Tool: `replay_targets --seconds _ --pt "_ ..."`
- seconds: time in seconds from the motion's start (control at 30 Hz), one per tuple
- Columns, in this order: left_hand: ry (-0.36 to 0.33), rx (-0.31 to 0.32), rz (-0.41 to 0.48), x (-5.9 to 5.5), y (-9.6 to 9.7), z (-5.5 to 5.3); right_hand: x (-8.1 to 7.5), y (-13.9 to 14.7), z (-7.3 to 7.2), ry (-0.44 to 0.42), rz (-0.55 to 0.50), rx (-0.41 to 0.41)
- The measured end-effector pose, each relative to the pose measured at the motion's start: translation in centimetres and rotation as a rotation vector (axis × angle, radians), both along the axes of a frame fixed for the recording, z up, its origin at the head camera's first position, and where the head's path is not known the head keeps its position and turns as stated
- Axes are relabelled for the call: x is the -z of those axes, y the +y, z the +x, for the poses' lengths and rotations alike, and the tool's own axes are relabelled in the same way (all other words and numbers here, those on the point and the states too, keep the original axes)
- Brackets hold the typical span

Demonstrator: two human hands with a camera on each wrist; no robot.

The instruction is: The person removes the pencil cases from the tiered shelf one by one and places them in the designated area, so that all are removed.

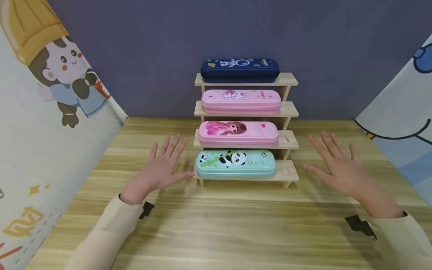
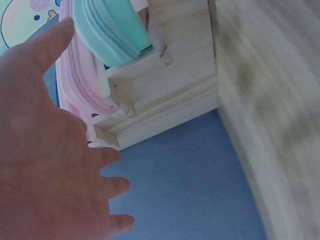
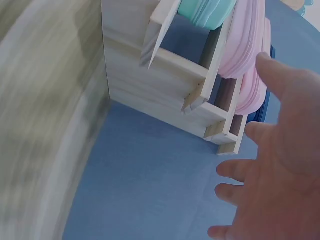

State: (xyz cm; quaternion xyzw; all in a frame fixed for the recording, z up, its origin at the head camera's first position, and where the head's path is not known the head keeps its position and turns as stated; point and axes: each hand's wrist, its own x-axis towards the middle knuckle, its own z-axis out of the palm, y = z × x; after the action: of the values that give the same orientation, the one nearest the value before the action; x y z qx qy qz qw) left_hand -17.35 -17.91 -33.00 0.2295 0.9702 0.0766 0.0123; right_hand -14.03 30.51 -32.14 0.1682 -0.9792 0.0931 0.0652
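A stepped wooden rack point(image 1: 288, 170) holds a zippered pencil case on each step. On the lowest lies a mint panda case point(image 1: 236, 164), above it a pink case with a doll print point(image 1: 238, 132), then a pink rabbit case point(image 1: 241, 100). The dark blue space case point(image 1: 240, 70) lies on top. My left hand point(image 1: 158, 168) is held over the table with fingers spread, its thumb tip close to the rack's lower left end. My right hand point(image 1: 344, 168) hovers to the right of the rack, fingers spread too. Both hands hold nothing.
The wood-grain table point(image 1: 216, 232) meets a dark blue wall point(image 1: 152, 56) behind the rack. A white cartoon-printed sheet point(image 1: 60, 150) borders the left side, and another printed sheet point(image 1: 405, 97) borders the right. Black pieces hang by both sleeve cuffs.
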Motion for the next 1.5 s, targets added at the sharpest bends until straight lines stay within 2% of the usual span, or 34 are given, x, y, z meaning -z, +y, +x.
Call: replay_targets --seconds 0.23,0.43,0.67,0.8,0.97,1.1,1.2,1.33,1.5 --pt "0.04 0.04 0.124 1.1 0.0 0.4 0.6 -0.2 0.5 0.049 -0.074 -0.036" --pt "0.027 0.077 0.258 2.2 0.6 0.9 1.6 -0.2 0.7 0.057 -0.168 -0.085" --pt "-0.016 0.072 0.403 3.3 1.3 1.2 2.3 -0.7 0.7 -0.069 -0.281 -0.111" --pt "-0.037 0.067 0.46 3.5 1.7 1.3 2.8 -0.9 0.5 -0.14 -0.318 -0.107" --pt "-0.115 0.048 0.526 3.2 2.3 1.2 3.5 -0.7 -0.1 -0.209 -0.38 -0.124" --pt "-0.196 0.041 0.584 3.1 2.7 0.8 4.3 -0.4 -0.6 -0.309 -0.52 -0.17" --pt "-0.297 0.033 0.667 3.1 3.0 0.4 4.8 -0.2 -1.0 -0.394 -0.627 -0.186" --pt "-0.429 0.0 0.793 3.3 3.1 -0.2 5.1 -0.1 -1.5 -0.481 -0.711 -0.166" --pt "-0.49 -0.04 0.903 3.8 3.3 -0.5 5.3 -0.1 -1.6 -0.547 -0.755 -0.124"
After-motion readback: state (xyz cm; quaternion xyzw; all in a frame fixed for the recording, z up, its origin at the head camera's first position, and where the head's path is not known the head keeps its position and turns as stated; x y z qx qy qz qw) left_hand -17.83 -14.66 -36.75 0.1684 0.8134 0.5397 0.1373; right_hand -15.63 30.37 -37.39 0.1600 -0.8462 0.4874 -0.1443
